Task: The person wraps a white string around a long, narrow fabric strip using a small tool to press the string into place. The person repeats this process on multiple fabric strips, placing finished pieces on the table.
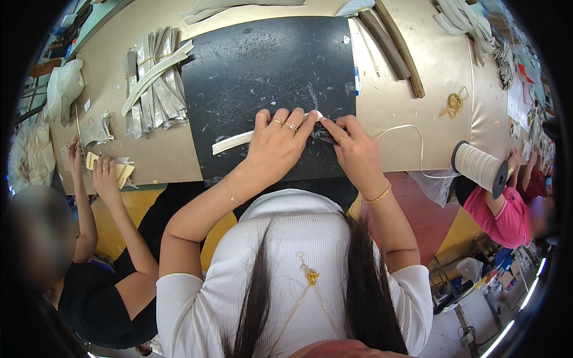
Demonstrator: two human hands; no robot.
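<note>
A narrow white folded strip [231,142] lies across the black work mat [262,65], its left end loose. My left hand [277,143] is closed over the strip, with its fingertips near the strip's right end. My right hand [357,148] pinches that same end, its thumb and finger almost meeting my left fingertips. Under the right fingers shows a dark, flat piece [324,136] that I cannot make out. A thin white cord [421,138] runs from a spool [479,168] on the right toward my right hand; where it ends is hidden.
Bundled grey strips [156,89] lie left of the mat, with a pale strip across them. Two brown tubes [397,51] and a coil of gold cord [455,102] lie at right. A co-worker's hands [106,176] handle pieces at the table's left edge; other people sit far right.
</note>
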